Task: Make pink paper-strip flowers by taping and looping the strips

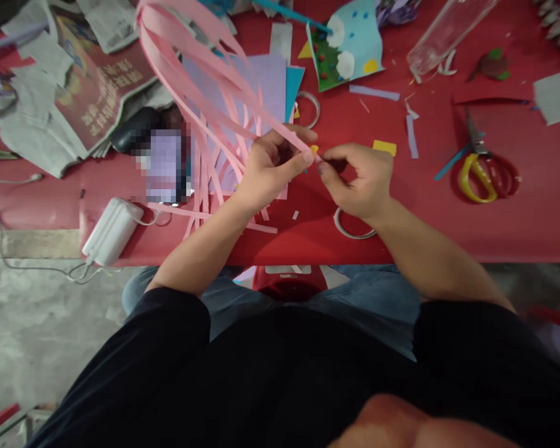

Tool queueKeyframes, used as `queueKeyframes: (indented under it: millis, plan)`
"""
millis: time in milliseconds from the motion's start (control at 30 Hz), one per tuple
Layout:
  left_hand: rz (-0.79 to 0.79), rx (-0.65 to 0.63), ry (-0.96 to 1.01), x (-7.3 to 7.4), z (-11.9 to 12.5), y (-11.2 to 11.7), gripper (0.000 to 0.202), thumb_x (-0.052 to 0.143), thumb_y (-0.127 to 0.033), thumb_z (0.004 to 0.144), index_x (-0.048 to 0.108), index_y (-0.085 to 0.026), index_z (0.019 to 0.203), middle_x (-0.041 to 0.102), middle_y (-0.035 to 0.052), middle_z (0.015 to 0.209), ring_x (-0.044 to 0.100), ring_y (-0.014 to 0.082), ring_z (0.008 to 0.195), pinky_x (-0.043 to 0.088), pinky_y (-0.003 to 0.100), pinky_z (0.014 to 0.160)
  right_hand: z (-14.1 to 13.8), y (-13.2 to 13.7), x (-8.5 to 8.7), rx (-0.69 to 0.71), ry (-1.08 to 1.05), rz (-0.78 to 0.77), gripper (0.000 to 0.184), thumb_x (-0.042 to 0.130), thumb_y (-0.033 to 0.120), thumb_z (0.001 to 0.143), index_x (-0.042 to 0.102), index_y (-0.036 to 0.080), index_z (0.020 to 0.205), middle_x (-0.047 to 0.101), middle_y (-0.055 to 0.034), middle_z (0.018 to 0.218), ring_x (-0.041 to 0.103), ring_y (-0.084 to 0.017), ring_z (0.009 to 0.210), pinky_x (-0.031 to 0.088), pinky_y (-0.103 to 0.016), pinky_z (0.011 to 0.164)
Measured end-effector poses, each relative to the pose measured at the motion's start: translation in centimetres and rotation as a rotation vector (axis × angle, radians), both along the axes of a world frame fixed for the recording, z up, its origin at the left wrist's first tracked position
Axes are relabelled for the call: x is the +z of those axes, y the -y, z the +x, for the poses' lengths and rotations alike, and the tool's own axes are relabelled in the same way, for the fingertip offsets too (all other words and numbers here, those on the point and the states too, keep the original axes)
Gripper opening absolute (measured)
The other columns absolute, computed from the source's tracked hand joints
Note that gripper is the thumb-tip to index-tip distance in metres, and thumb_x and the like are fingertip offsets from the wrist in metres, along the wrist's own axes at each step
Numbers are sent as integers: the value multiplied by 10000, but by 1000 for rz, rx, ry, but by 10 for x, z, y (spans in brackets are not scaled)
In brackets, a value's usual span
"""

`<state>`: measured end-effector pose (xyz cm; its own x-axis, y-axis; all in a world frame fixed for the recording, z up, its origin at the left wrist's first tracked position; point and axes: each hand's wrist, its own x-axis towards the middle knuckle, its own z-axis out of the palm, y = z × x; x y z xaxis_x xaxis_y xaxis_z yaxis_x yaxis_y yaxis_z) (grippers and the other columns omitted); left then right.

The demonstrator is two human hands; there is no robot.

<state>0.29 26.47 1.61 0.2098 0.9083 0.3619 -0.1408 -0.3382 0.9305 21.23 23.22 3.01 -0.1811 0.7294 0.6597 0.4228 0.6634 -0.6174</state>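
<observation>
The pink strips (228, 87) sit mid-scene, gathered in a loop toward the far left, with loose ends trailing down over the purple sheets (273, 78). The left hand (270, 165) pinches one strand near its right end between thumb and forefinger, the other fingers curled behind. Just to its right, the right hand (361, 177) has thumb and forefinger pressed together on the small pink tip, with a yellow bit (314, 150) showing between the two hands. A blue sheet (295, 84) juts out to the right of the purple ones, and one tape roll (318, 112) lies just beyond the hands; another ring (354, 235) is partly under the right wrist. Right of that hand are a yellow scrap (385, 147) and, farther right, scissors (478, 177) with their blades pointing away. At the far side lie a decorated card (354, 46) and a clear tube (448, 37). Newspaper (105, 74) covers the far left, and a white adapter (112, 230) rests at the near left edge of the red table (448, 239).
</observation>
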Motion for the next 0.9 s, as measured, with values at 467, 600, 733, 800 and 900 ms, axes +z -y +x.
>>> queueKeyframes:
  millis: [467, 600, 733, 800, 900]
  plan:
    - [433, 425, 156, 18, -1, 15, 351, 781, -497, 1071, 675, -322, 1356, 512, -56, 748, 466, 76, 609, 419, 223, 590, 9, -22, -16, 60, -457, -115, 150, 822, 396, 1042, 764, 293, 1133, 776, 26, 913, 770, -127, 751, 622, -280, 697]
    - [298, 198, 136, 17, -6, 9, 382, 664, -592, 1120, 711, -322, 1386, 475, -64, 654, 433, 81, 531, 363, 221, 519, 3, -17, -16, 142, -543, -216, 205, 847, 432, 1027, 741, 285, 1123, 769, 33, 864, 772, -120, 688, 621, -249, 621]
    - [181, 77, 189, 18, -9, 13, 455, 562, -644, 1148, 810, -263, 1174, 517, -39, 613, 488, 82, 521, 407, 234, 538, -2, -16, -12, 141, -574, -286, 298, 864, 520, 1000, 720, 268, 1067, 750, 41, 804, 698, -94, 571, 572, -222, 530]
    - [105, 62, 269, 20, -10, 12, 569, 530, -720, 1128, 818, -236, 1049, 495, -32, 582, 473, 84, 501, 391, 241, 517, -4, -17, -11, 125, -574, -308, 359, 874, 575, 973, 709, 263, 1037, 728, 49, 762, 670, -94, 544, 554, -219, 503]
    - [30, 50, 323, 24, -11, 9, 538, 664, -751, 1051, 813, -238, 981, 499, -28, 595, 462, 87, 506, 375, 245, 492, -6, -19, -13, 127, -584, -306, 406, 897, 607, 933, 700, 259, 1003, 693, 65, 713, 628, -94, 508, 523, -218, 476]
